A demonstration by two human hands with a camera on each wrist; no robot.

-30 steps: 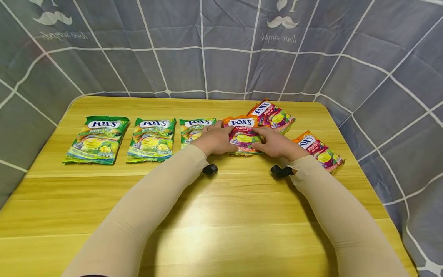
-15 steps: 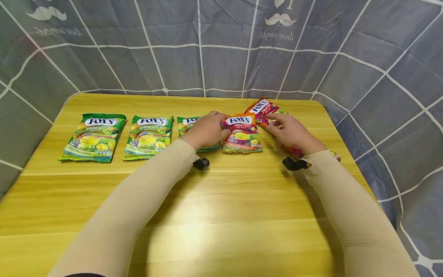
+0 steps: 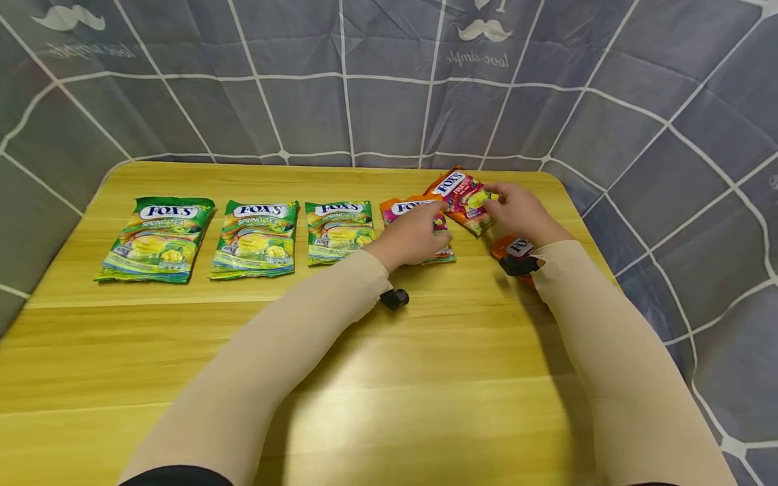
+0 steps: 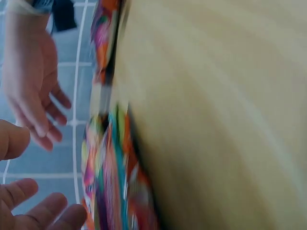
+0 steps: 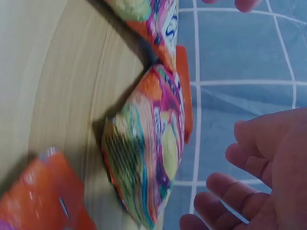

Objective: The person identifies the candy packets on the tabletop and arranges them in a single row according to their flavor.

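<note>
My left hand (image 3: 410, 236) hovers over a Fox's Fruits candy bag (image 3: 398, 208) that lies straight in the row, hiding its middle. In the left wrist view its fingers (image 4: 43, 208) are spread beside a bag and hold nothing. Behind and to the right, a second Fruits bag (image 3: 458, 192) lies tilted, its corner at the first bag. My right hand (image 3: 525, 216) is at this tilted bag's right edge. The right wrist view shows its fingers loosely bent and apart from the bag. A third Fruits bag (image 3: 513, 246) is mostly hidden under the right wrist.
Left of the Fruits bags, three green Spring Tea candy bags (image 3: 154, 239) lie side by side. The wooden table (image 3: 340, 405) reaches back to a grey checked curtain (image 3: 304, 115), which also hangs along both sides. Each wrist carries a black camera mount (image 3: 395, 298).
My right hand has left the straight Fruits bag and reached right to the tilted one. The left hand drew left over the third green bag, then came back right over the straight Fruits bag.
</note>
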